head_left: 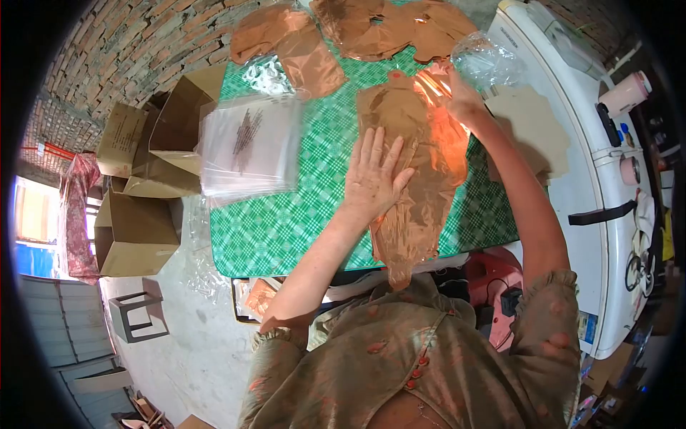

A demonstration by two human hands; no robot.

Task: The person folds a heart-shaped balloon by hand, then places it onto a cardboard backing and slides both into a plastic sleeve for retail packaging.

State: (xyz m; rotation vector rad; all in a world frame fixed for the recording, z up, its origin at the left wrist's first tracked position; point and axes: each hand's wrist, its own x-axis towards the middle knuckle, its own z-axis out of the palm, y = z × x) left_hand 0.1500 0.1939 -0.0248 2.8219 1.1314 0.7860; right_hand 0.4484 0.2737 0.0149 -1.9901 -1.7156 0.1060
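A flat copper-coloured foil balloon (400, 207) lies lengthwise on the green checked tablecloth (321, 193), its narrow end hanging over the near edge. My left hand (374, 171) rests flat on its left part, fingers spread. At the upper right, my right hand (461, 100) grips the balloon's edge, where the foil is raised and shines bright orange; its fingertips are partly lost in the glare. Left of my left hand sits a stack of clear plastic bags (250, 146) with dark print. White ring-like pieces (268, 77) lie beyond the stack.
More copper foil balloons (389, 32) cover the table's far side. Crumpled clear plastic (486, 61) and beige card sheets (532, 129) lie at right, beside a white appliance (572, 186). Open cardboard boxes (143, 232) stand at left. A small grey stool frame (132, 314) is on the floor.
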